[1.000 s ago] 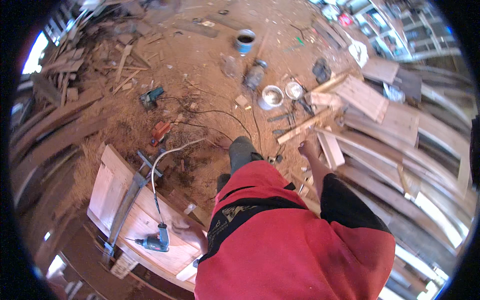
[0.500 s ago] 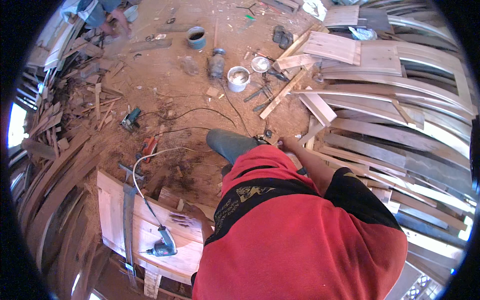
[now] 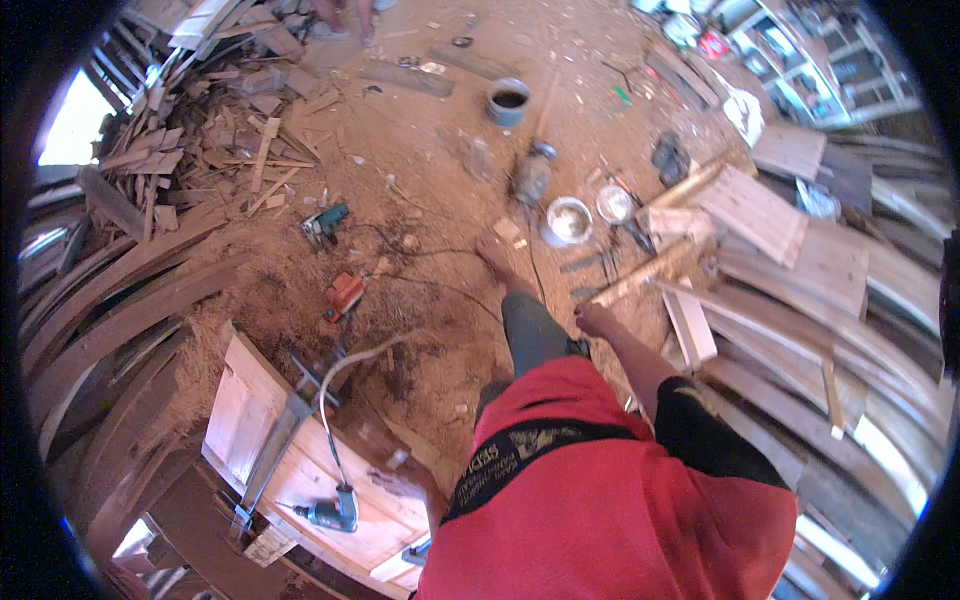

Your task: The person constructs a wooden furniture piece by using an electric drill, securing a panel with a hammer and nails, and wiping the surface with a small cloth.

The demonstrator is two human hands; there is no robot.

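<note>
My right hand (image 3: 594, 320) hangs beside my grey-trousered leg (image 3: 532, 332), fingers curled shut with nothing visible in them. It is just short of a loose wooden slat (image 3: 645, 272) and a short board (image 3: 690, 325) on the sawdust floor. My bare foot (image 3: 493, 256) is stretched forward. My left hand (image 3: 396, 468) is blurred, low over a pale wooden panel (image 3: 245, 410); its fingers cannot be made out. A teal drill (image 3: 333, 515) with a grey cable lies on that panel, left of the hand.
Curved planks (image 3: 800, 330) stack up on the right, scrap wood (image 3: 230, 130) on the left. On the floor lie a teal power tool (image 3: 325, 222), an orange tool (image 3: 345, 292), two metal bowls (image 3: 568, 220), a bottle (image 3: 530, 176) and a bucket (image 3: 508, 100). Another person's feet (image 3: 340, 15) show at the top.
My right hand has drawn back from the wooden slats to my leg. My foot has stretched forward, and the view has swung so the floor tools sit nearer the middle.
</note>
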